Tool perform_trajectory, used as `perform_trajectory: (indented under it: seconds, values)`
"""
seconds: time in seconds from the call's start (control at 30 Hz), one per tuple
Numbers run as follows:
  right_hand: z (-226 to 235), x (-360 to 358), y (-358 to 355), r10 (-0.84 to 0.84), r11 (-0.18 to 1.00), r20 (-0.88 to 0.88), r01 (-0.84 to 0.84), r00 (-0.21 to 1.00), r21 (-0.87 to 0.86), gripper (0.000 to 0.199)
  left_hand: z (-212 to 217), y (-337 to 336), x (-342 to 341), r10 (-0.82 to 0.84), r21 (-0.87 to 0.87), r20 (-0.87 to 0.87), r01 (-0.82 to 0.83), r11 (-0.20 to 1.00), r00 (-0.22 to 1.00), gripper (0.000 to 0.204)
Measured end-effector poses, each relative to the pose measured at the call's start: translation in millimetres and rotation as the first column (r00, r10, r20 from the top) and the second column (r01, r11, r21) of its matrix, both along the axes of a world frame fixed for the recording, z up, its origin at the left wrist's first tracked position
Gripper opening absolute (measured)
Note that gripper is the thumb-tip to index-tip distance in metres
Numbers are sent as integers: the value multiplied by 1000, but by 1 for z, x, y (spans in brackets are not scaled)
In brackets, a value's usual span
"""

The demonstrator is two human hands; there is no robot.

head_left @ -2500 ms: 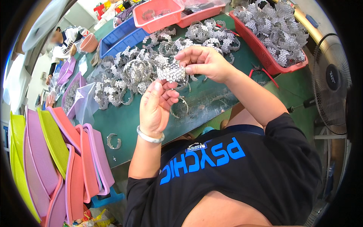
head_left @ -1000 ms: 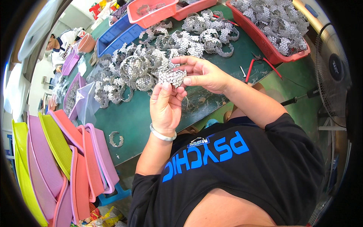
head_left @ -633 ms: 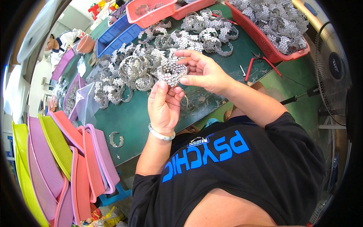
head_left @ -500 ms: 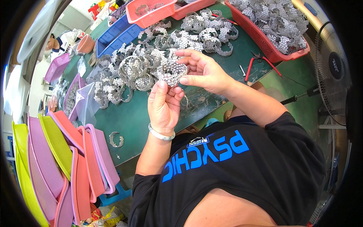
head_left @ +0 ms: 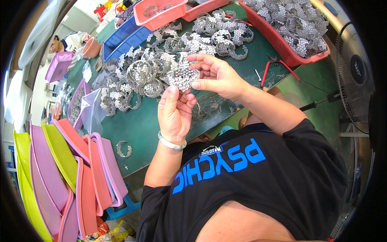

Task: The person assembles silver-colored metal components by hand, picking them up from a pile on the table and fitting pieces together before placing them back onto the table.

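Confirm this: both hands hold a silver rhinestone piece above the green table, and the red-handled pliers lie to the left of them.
Not quite. In the head view both hands, left and right, do hold the silver rhinestone piece above the green table, but the red-handled pliers lie to the right of them, beside the red basket.

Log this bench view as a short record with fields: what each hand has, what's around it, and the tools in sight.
Left hand: pinches the lower edge of a silver rhinestone piece
Right hand: grips the same piece from the right
Table: green, heaped with silver curved pieces
Red basket: far right, full of silver pieces
Pliers: red-handled, beside the basket
Stacked trays: pink, purple, yellow, lower left
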State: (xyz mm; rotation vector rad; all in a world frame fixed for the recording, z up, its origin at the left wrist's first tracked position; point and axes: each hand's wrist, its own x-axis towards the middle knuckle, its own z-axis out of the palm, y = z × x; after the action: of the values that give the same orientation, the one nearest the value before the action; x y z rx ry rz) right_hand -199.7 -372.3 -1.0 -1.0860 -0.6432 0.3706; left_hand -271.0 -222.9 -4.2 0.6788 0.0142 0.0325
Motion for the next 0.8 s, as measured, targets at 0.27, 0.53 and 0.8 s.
perform_trajectory:
  seconds: [0.27,0.53,0.8]
  values:
    - [-1,4,-5,-215,962,452,269,866,-58,66,-1,1,3,16,26,-11,-16,1000,1000,18]
    - [4,3,-9,-298,884,719,467,628,-41,67,-6,2,5,3,20,13,-4,1000,1000,20]
    - [10,2,-7,-362,827,812,559,458,53,63,-9,4,8,-19,7,32,19,1000,999,20]
